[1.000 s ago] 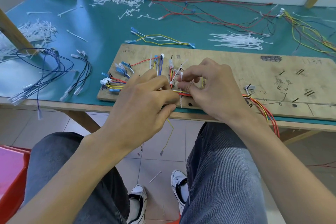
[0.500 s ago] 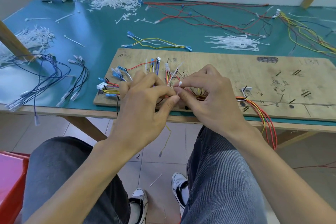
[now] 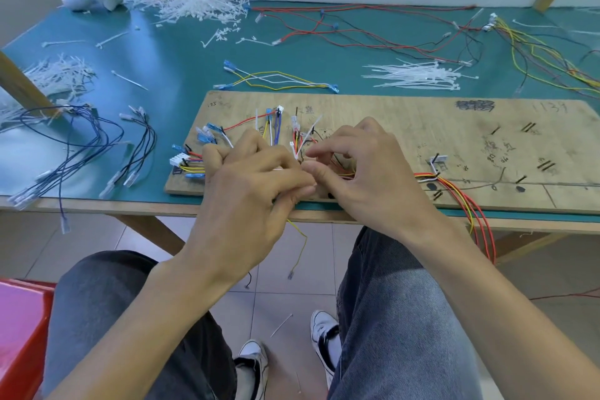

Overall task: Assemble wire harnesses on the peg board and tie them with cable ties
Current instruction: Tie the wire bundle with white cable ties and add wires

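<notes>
The peg board (image 3: 406, 127) lies under both my hands. My left hand (image 3: 250, 195) is curled around the wire harness (image 3: 425, 176), which trails out past my right hand (image 3: 367, 182). The right hand pinches the same bundle. A cable tie (image 3: 309, 134) pokes up just beyond the fingertips.

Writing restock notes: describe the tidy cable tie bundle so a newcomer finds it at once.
On the teal table, look past the far edge of the wooden peg board, near its middle. A flat sheaf of white cable ties lies there, all roughly parallel, unlike the tangled white heaps at the table's far left.
</notes>
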The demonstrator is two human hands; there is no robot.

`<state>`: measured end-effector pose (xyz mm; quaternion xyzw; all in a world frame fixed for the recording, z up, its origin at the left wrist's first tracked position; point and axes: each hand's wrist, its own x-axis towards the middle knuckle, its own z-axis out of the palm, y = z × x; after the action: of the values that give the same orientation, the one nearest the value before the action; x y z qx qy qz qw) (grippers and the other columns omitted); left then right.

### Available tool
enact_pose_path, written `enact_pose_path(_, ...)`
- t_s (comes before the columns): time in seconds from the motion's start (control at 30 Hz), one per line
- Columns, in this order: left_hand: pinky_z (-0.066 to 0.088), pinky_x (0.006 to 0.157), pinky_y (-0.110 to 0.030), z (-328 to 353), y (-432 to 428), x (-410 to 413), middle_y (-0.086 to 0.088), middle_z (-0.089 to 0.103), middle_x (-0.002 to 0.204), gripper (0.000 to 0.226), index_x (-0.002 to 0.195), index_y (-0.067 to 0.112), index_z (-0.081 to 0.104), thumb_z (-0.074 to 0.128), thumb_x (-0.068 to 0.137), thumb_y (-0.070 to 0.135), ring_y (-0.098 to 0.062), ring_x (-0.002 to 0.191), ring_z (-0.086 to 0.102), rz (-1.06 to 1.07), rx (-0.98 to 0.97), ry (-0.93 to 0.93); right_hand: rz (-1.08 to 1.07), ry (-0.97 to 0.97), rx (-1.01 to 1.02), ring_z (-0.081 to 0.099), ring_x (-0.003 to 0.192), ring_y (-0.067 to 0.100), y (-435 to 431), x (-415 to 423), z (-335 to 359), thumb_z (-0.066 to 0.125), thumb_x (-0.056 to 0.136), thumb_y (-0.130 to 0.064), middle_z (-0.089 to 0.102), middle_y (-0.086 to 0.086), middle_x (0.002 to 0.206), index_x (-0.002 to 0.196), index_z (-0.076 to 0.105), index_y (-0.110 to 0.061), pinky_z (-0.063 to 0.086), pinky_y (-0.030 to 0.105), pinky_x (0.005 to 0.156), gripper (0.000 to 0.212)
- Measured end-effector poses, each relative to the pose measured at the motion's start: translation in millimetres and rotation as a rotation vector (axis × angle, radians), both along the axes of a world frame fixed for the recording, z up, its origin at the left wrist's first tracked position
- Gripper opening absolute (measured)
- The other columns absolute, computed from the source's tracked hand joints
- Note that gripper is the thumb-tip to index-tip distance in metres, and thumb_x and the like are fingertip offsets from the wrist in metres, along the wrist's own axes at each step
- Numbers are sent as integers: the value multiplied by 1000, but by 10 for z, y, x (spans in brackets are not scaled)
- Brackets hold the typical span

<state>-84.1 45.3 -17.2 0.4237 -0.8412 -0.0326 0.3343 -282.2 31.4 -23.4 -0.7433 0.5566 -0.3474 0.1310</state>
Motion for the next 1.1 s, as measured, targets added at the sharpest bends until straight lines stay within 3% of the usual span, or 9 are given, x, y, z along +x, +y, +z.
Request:
enact_pose_path(0.13, 30, 77, -50, -73, -17, 55, 16, 71, 102, 12, 97, 27, 82, 71, 100, 23, -25, 91, 59, -43, -182, -76, -37, 120, 63, 49, 101, 20, -102, 70, 139, 66, 95, -57, 67, -14, 94, 107, 77, -36, 43, 53, 92, 26)
enact_pose_path(0.27, 31, 79, -49, -109, -21, 70, 14, 70, 103, 15, 98, 27, 81, 71, 100, 16, -25, 93, 61, -61, -229, -115, 10, 125, 183, 51, 109, 22, -212, 120, 270, 71, 93, -50, 68, -13, 102, 110, 72, -43, 42, 53, 101, 18)
enact_pose_path(0.33, 28, 81, -46, -114, -22, 69, 14, 69, 102, 15, 96, 27, 80, 69, 101, 18, -25, 94, 61, -70, -229, -122, 66, 146, 270, 52, 114, 25, -258, 109, 329, 73, 94, -45, 70, -14, 110, 91, 62, -50, 41, 53, 105, 12)
enact_pose_path(0.4, 28, 81, -46, -124, -33, 78, 14, 69, 102, 15, 96, 27, 80, 68, 101, 18, -25, 95, 61, -74, -218, -102, 101, 164, 304, 55, 114, 22, -295, 86, 371, 75, 94, -42, 70, -15, 103, 91, 64, -45, 42, 51, 105, 11)
enact_pose_path(0.47, 29, 80, -48, -135, -41, 83, 16, 69, 103, 15, 96, 27, 79, 68, 102, 20, -24, 95, 60, -74, -204, -76, 97, 126, 313, 59, 105, 12, -308, 69, 395, 78, 92, -38, 71, -15, 98, 103, 72, -36, 45, 50, 102, 13)
enact_pose_path(0.53, 29, 79, -49, -146, -42, 75, 17, 69, 103, 15, 96, 29, 80, 67, 103, 26, -23, 95, 59, -62, -176, -44, 86, 71, 301, 56, 86, -1, -300, 39, 374, 82, 89, -33, 70, -18, 92, 98, 73, -32, 48, 46, 97, 13)
enact_pose_path(0.6, 28, 79, -48, -157, -46, 56, 19, 69, 103, 15, 96, 31, 80, 67, 103, 31, -20, 95, 58, -33, -123, 13, 88, 11, 269, 58, 77, 1, -269, 21, 352, 83, 88, -28, 70, -18, 85, 92, 73, -27, 50, 40, 90, 11)
enact_pose_path(0.77, 27, 84, -45, -167, -34, 25, 23, 67, 99, 13, 98, 37, 81, 69, 99, 38, -14, 99, 55, 28, 53, 134, 61, -141, 249, 73, 79, 7, -261, 13, 239, 82, 89, -17, 77, -11, 83, 90, 71, -19, 55, 24, 77, 11)
enact_pose_path(1.1, 28, 85, -46, -138, -5, -55, 20, 67, 96, 13, 96, 38, 79, 67, 99, 42, -14, 99, 50, 77, 158, 186, -60, -229, 264, 64, 69, 0, -173, -44, 279, 88, 84, -23, 78, -12, 80, 105, 70, -24, 45, 10, 66, 28)
